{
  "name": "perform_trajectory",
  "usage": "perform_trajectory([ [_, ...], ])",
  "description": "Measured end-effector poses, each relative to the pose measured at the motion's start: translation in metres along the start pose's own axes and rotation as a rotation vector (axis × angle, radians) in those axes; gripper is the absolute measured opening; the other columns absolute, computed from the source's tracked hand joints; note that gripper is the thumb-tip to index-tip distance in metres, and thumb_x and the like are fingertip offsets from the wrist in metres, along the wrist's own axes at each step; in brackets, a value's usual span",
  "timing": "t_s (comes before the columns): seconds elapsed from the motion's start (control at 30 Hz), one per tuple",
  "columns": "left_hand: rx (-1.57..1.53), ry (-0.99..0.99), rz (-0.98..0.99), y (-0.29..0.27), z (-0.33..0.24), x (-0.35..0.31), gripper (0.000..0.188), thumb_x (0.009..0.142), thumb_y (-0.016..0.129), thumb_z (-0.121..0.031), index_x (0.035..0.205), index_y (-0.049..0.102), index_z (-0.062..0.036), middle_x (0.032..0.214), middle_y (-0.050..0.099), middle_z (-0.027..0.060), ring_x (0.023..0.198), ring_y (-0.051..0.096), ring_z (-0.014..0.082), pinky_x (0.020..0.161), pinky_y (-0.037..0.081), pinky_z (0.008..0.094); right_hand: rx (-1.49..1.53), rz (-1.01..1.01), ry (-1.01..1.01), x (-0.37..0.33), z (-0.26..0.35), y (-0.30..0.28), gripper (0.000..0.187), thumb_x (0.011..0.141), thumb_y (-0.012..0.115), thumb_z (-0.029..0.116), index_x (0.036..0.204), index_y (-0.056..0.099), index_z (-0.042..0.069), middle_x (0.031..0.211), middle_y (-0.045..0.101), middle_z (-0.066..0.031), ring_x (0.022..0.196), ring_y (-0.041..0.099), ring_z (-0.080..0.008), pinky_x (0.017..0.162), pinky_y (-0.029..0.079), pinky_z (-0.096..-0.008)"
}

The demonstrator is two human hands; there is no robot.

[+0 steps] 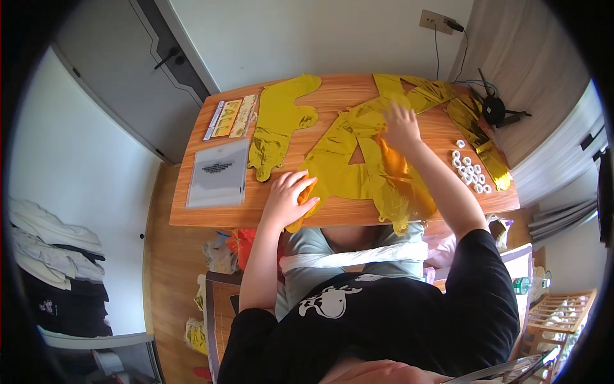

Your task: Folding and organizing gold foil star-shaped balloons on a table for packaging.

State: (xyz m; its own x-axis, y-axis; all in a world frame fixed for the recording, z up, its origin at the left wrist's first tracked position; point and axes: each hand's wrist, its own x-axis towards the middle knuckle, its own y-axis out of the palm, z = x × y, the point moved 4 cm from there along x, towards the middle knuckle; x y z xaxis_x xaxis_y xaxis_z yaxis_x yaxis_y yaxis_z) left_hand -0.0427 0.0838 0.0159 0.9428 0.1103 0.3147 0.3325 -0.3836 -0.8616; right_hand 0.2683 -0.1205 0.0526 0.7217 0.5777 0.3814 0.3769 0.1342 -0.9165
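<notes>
A: Bottom of frame first?
B: Person's torso in a black shirt, both forearms coming up from the lower centre to a wooden table (192, 214) in mid-frame.

A: Left hand?
B: Left hand (289, 195), centre-left, fingers curled and closed on the lower-left corner of a flat gold foil letter balloon (348, 160) right at the table's near edge.

A: Right hand?
B: Right hand (401, 125), upper centre, fingers spread apart, palm pressed flat on the top part of the same balloon. No grasp, just resting on it.

A: Where's the balloon overall?
B: Lies flat across the table's middle, lower end hanging over the near edge at centre.

A: Around it?
B: Small white rings (470, 169) clustered right of the right forearm. Clear plastic pouch (219, 173) at the table's left, sticker sheets (231, 118) just above it. Another gold foil balloon (281, 125) between those and the held one. More gold foil pieces (448, 102) at upper right, a black gadget (494, 110) with cables at the far right corner.

A: Farthest?
B: Grey door (121, 57) upper left, wall socket (435, 21) at top.
</notes>
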Motion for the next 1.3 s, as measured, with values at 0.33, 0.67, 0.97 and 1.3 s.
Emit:
perform_trajectory([
  [0.33,-0.054,0.009,-0.034,-0.009,-0.005,-0.004,0.039,0.085,0.080,-0.037,0.116,0.071,-0.0152,0.143,0.058,0.0093,0.135,0.050,0.0319,0.114,0.035,0.0478,0.247,0.300,-0.417,-0.119,0.041,-0.049,0.073,0.095,0.063,0.058,0.151,0.049,0.013,0.149,0.048,-0.0175,0.140,0.042,-0.0382,0.119,0.031,-0.0530],
  [0.67,0.132,0.022,0.260,0.013,-0.019,0.063,0.082,0.097,0.056,-0.064,0.160,0.033,-0.0172,0.163,0.039,0.0113,0.153,0.033,0.0280,0.127,0.016,0.0537,0.343,0.215,-0.305,-0.099,0.049,-0.003,0.077,0.097,0.053,0.063,0.155,0.042,0.013,0.159,0.038,-0.0195,0.147,0.034,-0.0421,0.122,0.025,-0.0545],
  [0.97,0.229,0.009,0.318,0.025,0.007,0.089,0.088,0.096,0.050,-0.071,0.162,0.030,-0.0149,0.167,0.033,0.0093,0.155,0.027,0.0284,0.128,0.013,0.0560,0.353,0.214,-0.315,-0.071,0.065,0.007,0.077,0.098,0.050,0.063,0.157,0.041,0.015,0.162,0.037,-0.0182,0.149,0.032,-0.0408,0.123,0.022,-0.0558],
  [1.3,0.176,0.007,0.250,0.029,0.021,0.096,0.083,0.096,0.053,-0.069,0.156,0.043,-0.0128,0.165,0.034,0.0119,0.152,0.031,0.0323,0.126,0.022,0.0509,0.274,0.255,-0.373,-0.059,0.068,-0.005,0.077,0.099,0.047,0.065,0.159,0.038,0.017,0.166,0.032,-0.0137,0.154,0.026,-0.0364,0.125,0.018,-0.0564],
])
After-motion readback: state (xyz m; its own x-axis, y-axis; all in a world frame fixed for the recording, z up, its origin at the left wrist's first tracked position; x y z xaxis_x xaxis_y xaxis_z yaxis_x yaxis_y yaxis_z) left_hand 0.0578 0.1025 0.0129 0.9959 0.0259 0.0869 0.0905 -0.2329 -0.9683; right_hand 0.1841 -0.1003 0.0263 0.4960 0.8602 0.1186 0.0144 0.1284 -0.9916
